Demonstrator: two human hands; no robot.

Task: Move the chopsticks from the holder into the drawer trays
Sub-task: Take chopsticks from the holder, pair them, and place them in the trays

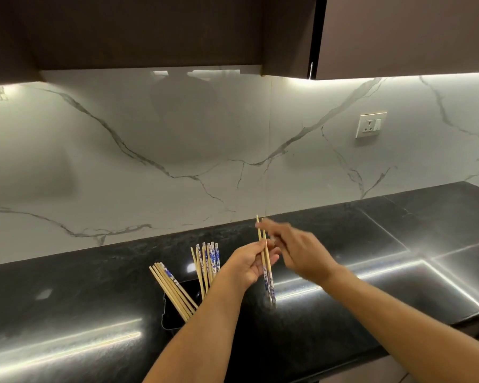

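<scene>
Chopsticks [172, 288] fan out toward the left from a black holder [172, 319] at the lower centre-left of the frame. They lean on its rim, probably because the holder is low and wide and gives them nothing to stand against. Most of them are plain pale wood; one has a blue-and-white patterned end.

Just to the right, a second bunch [208, 262] stands more upright in the same holder, patterned ends up.

The left hand [249, 265], at centre frame, grips a pair [265, 261] about mid-length, with its fingers curled round both sticks. The pair is nearly upright above the worktop [67, 299], clear of the holder. Here the bare wooden tips point up and the patterned ends down. Holding them side by side like this looks like a way to even them up as a matched set before they are carried off.

The right hand [297, 251] reaches in from the right toward the pair's upper ends. It is smeared by motion, so I cannot tell whether it pinches the tips or only touches them.

A wall socket [370, 125] sits at the upper right. No drawer or tray is in view, so by my reckoning most of the job is still to do.
</scene>
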